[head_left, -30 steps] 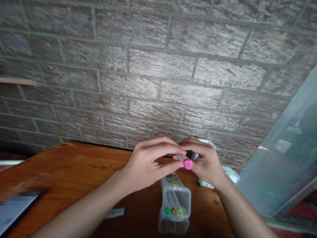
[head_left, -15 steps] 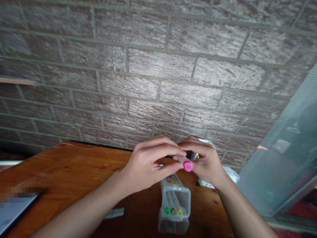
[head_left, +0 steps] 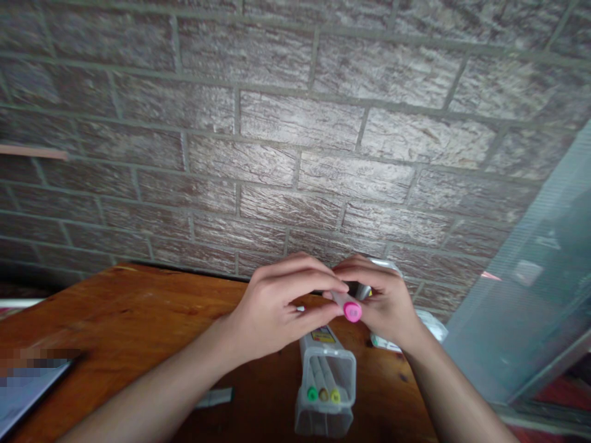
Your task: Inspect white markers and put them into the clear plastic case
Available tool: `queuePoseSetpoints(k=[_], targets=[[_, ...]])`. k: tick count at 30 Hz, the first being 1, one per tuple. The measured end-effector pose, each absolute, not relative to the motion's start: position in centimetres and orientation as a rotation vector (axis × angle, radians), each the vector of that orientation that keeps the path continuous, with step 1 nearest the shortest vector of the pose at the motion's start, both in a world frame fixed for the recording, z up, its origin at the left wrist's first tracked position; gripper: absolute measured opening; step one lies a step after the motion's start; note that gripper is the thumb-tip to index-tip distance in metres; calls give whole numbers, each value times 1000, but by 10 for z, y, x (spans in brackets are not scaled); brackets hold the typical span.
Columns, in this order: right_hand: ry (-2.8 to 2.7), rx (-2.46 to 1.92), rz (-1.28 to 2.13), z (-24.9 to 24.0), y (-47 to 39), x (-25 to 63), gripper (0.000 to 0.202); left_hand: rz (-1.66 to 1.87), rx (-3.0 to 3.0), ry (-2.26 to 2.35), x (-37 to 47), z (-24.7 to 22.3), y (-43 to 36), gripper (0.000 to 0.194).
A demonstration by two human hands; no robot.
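Note:
A marker with a pink end (head_left: 352,311) is held above the table, its numbered end facing me. My left hand (head_left: 281,301) pinches it between thumb and fingers. From the other side, my right hand (head_left: 381,298) closes on the same marker, its fingertips partly hidden behind it. Below my hands lies a clear plastic case (head_left: 325,421) with its lid open toward me. Inside it rest three markers with green (head_left: 313,394), brown (head_left: 324,395) and yellow (head_left: 335,396) ends. A label (head_left: 322,334) shows on the case's upper side.
Another marker (head_left: 215,398) lies on the wooden table (head_left: 175,307), partly behind my left forearm. A tablet-like screen (head_left: 34,394) sits at the left edge. A clear plastic package (head_left: 431,326) is beyond my right wrist. A brick wall (head_left: 268,160) rises behind the table.
The marker's pink end has shifted very slightly right and down. Both hands keep nearly the same place and grip.

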State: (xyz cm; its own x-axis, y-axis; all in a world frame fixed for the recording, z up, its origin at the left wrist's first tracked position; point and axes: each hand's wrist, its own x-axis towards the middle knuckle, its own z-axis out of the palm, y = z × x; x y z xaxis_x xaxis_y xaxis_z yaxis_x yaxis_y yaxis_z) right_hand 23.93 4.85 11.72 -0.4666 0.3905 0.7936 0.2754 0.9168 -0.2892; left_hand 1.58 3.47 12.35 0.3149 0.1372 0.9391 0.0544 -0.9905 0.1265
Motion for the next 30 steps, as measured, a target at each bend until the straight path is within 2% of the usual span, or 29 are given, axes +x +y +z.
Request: queuePoseSetpoints(k=[15, 22, 30], targets=[[-2093, -475, 150, 120, 47, 238, 12, 1773, 2507, 192, 15, 124, 33, 12], [-2092, -462, 155, 120, 47, 238, 28, 1774, 2507, 204, 16, 124, 33, 11], [-2097, -457, 149, 120, 48, 239, 26, 1770, 2511, 211, 15, 124, 33, 12]])
